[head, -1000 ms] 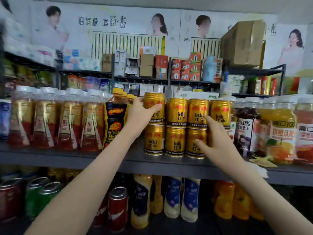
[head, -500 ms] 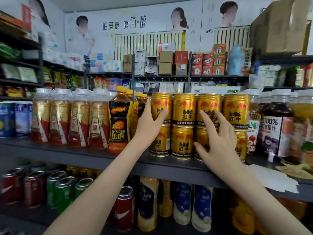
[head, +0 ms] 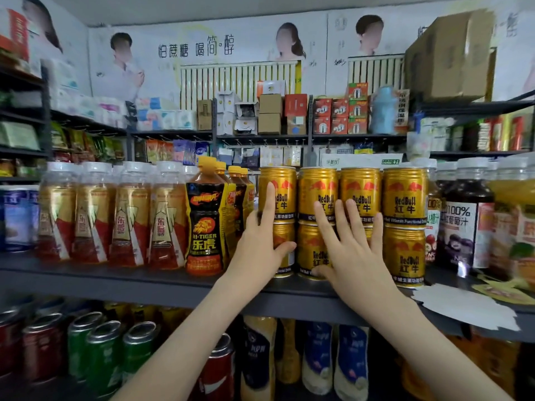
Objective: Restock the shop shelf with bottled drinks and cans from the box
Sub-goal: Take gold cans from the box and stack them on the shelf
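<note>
- Two tiers of gold cans (head: 404, 198) stand four columns wide on the grey shelf (head: 144, 282), labels facing out, with the upper cans sitting squarely on the lower ones.
- Left hand (head: 257, 244) is on the leftmost column. Its index finger (head: 270, 198) runs straight up the front of the top can, and the thumb (head: 285, 247) lies across the front of the bottom can. The palm is against the stack's left flank. It's pressing rather than clasping, and the other fingers are hidden.
- Right hand (head: 357, 250) is spread wide and flat over the second and third columns. Its fingers (head: 355, 215) fan across the seam between the tiers, thumb low on the second bottom can. It holds nothing, only touches.
- Hi-Tiger bottle (head: 205, 224) stands just left of the stack, close by the left hand.
- White-capped bottles (head: 124, 218) line up further left.
- Dark juice bottle (head: 466, 224) stands to the right of the cans.
- White paper (head: 463, 309) lies at the shelf's front edge on the right.
- Down below, green cans (head: 104, 351) and red cans (head: 43, 351) sit on the lower level.
</note>
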`<state>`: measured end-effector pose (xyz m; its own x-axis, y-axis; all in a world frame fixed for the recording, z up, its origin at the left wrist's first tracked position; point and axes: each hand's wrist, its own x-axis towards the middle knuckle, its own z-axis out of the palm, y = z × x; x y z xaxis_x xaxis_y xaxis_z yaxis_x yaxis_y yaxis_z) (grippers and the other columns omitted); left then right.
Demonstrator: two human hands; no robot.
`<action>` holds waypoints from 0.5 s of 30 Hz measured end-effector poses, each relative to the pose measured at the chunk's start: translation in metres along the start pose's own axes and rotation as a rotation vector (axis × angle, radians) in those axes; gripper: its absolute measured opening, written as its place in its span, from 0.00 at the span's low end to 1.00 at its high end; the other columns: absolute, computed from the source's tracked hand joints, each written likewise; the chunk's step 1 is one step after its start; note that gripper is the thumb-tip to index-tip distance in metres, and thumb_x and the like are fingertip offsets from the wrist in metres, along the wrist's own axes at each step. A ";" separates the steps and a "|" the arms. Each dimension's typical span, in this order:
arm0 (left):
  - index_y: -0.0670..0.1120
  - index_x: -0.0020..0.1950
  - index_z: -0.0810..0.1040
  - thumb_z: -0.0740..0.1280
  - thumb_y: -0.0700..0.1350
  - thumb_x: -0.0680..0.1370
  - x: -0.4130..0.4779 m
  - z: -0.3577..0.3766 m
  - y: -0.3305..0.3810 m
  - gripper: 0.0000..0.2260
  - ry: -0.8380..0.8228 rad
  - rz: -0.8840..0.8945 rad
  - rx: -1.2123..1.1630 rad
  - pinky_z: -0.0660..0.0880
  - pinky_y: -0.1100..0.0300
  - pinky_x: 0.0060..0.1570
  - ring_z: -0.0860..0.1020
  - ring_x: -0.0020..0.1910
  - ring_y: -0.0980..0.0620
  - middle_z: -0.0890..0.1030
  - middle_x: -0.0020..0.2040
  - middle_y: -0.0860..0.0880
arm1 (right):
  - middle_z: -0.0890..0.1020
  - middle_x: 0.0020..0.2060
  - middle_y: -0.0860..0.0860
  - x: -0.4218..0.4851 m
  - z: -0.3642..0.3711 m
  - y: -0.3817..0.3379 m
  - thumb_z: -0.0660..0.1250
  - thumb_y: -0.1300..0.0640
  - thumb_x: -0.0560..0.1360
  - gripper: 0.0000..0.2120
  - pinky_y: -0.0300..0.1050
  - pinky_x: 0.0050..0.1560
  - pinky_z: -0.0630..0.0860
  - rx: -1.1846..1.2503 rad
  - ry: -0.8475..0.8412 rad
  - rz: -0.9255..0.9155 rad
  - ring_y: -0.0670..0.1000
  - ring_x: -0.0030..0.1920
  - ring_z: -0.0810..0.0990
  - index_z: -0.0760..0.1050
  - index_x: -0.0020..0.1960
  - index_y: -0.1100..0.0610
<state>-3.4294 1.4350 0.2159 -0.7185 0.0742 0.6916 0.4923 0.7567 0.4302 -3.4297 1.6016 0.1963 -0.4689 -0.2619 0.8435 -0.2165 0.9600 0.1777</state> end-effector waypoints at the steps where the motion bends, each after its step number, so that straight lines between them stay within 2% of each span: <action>1: 0.67 0.70 0.27 0.68 0.51 0.77 0.000 -0.001 -0.001 0.47 -0.001 0.002 -0.012 0.64 0.51 0.68 0.63 0.73 0.46 0.55 0.77 0.45 | 0.67 0.70 0.64 0.000 0.000 0.000 0.82 0.44 0.54 0.60 0.64 0.70 0.39 -0.001 -0.003 0.002 0.63 0.74 0.59 0.54 0.77 0.55; 5: 0.67 0.70 0.28 0.68 0.51 0.77 -0.001 -0.003 -0.002 0.47 -0.013 0.010 -0.040 0.64 0.51 0.68 0.63 0.73 0.46 0.55 0.77 0.45 | 0.68 0.70 0.64 0.000 0.003 -0.001 0.82 0.46 0.54 0.60 0.63 0.69 0.36 -0.007 0.013 0.008 0.62 0.74 0.58 0.54 0.77 0.54; 7: 0.66 0.70 0.27 0.68 0.51 0.77 -0.001 -0.004 -0.003 0.46 -0.014 0.013 -0.037 0.64 0.52 0.68 0.64 0.72 0.46 0.54 0.78 0.45 | 0.68 0.70 0.64 0.000 0.004 -0.002 0.83 0.46 0.53 0.60 0.66 0.70 0.39 -0.011 0.026 0.010 0.61 0.73 0.58 0.55 0.77 0.55; 10: 0.65 0.71 0.28 0.68 0.51 0.77 -0.001 -0.004 -0.003 0.46 0.003 0.014 -0.035 0.65 0.53 0.67 0.65 0.72 0.47 0.54 0.78 0.45 | 0.69 0.69 0.64 0.001 0.007 -0.005 0.83 0.46 0.52 0.59 0.69 0.68 0.50 -0.024 0.047 0.005 0.62 0.73 0.60 0.57 0.76 0.56; 15: 0.65 0.71 0.28 0.68 0.51 0.77 0.000 0.000 -0.001 0.47 0.039 0.010 -0.013 0.67 0.53 0.66 0.67 0.70 0.47 0.56 0.77 0.44 | 0.67 0.71 0.63 0.001 0.008 -0.008 0.82 0.45 0.54 0.58 0.68 0.67 0.50 -0.027 0.050 0.005 0.63 0.73 0.58 0.57 0.76 0.56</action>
<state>-3.4298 1.4339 0.2154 -0.6938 0.0568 0.7179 0.5062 0.7475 0.4301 -3.4353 1.5932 0.1919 -0.4269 -0.2522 0.8684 -0.1906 0.9638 0.1863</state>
